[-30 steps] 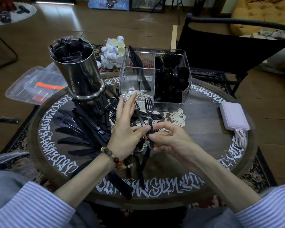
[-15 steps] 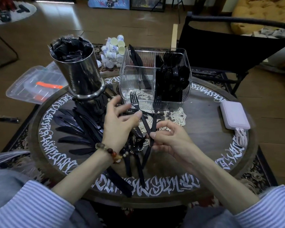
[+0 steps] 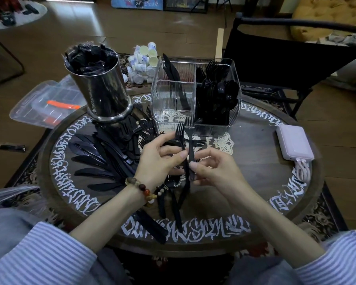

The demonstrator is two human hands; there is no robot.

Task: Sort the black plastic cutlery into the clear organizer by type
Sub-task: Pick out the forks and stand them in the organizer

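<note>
1. The round tabletop carries everything: loose knives fanned at my left, a steel canister beyond them, a power bank at my right.
2. The organizer stands at the far middle. Its right side is packed with spoons and forks, a few knives lean at the back left, and the near-left compartment looks bare.
3. My left hand pinches one fork between thumb and curled fingers; my right hand pinches a second fork low on its handle. Both forks stand tines-up, just short of the organizer's front wall, their handles touching.
4. To do this well, I'd square the two handles together, pass both to one hand, then lift over the wall and drop them tines-up among the forks at the back right, not into the spoons.
</note>
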